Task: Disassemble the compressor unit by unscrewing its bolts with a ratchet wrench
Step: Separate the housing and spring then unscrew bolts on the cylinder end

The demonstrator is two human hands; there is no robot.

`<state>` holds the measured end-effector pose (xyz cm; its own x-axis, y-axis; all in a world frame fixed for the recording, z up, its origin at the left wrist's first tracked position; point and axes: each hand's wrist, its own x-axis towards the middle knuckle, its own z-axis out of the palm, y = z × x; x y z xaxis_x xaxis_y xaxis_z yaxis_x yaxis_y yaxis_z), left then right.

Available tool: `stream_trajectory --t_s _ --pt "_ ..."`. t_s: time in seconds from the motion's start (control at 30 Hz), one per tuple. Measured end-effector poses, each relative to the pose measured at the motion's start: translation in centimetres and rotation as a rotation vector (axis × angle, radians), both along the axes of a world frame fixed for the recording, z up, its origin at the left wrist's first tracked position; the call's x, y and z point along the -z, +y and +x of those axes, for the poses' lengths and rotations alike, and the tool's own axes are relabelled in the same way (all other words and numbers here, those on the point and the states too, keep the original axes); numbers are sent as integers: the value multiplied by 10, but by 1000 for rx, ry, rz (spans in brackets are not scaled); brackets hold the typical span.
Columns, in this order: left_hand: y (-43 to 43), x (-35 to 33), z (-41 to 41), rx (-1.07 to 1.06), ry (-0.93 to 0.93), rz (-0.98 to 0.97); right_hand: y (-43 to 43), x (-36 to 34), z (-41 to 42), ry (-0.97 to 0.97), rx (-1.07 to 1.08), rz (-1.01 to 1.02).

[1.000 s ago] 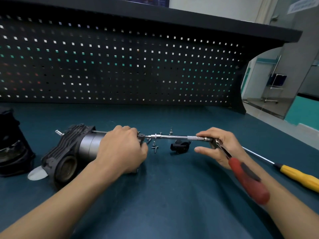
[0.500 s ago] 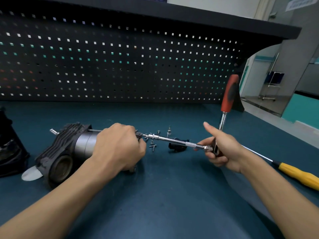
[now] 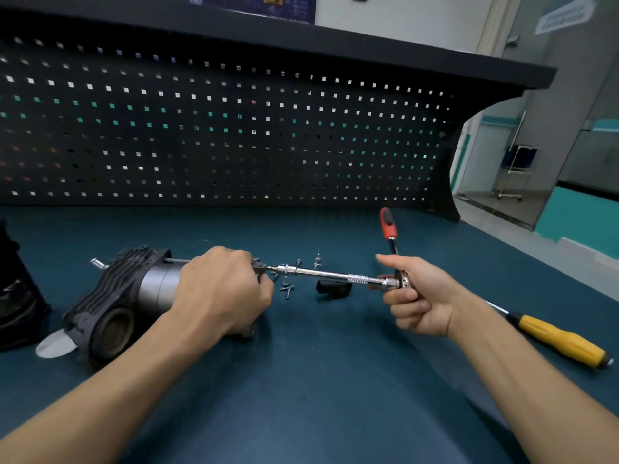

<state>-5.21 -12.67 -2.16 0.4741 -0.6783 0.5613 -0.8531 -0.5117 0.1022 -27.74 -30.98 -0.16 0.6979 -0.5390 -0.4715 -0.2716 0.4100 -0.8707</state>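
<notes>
The compressor unit (image 3: 127, 296) is laid on its side at the left of the counter (image 3: 301, 380). It could be rolled if torque is not resisted, and the bit could be slipped off the hidden bolt if the long ratchet wrench (image 3: 335, 274) is tilted. The unit's right end is gripped by the left hand (image 3: 217, 289), fingers (image 3: 263, 291) curled closed. The wrench head is clenched in the right hand (image 3: 422, 299), thumb raised.

No text can be read; the print on the poster (image 3: 254, 6) and the wall sign (image 3: 564, 15) is too blurred.
</notes>
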Motion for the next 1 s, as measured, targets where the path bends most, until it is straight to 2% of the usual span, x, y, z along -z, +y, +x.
stream_trajectory --t_s 0.1,0.27,0.37,0.53,0.6,0.7,0.8,0.87,1.0 --pt "1 -1 -2 -6 19 7 0 9 1 -35 42 -236" --pt "5 -3 -1 63 66 30 -5 17 -10 32 -113 -1034" --pt "5 -5 0 73 78 82 -8 22 -9 56 -152 -1244" --pt "4 -4 1 57 91 50 -13 28 -1 -136 50 -1576" --pt "3 -4 0 43 91 17 -12 27 -1 -183 48 -1476" --pt "1 -3 0 27 67 -8 -7 25 2 -71 51 -1173" --pt "0 -2 1 26 50 -17 -1 18 4 1 131 -612" --pt "-1 -1 2 27 44 -21 1 12 4 40 107 -368" --pt "-1 -1 0 20 41 -21 4 3 3 55 46 -156"
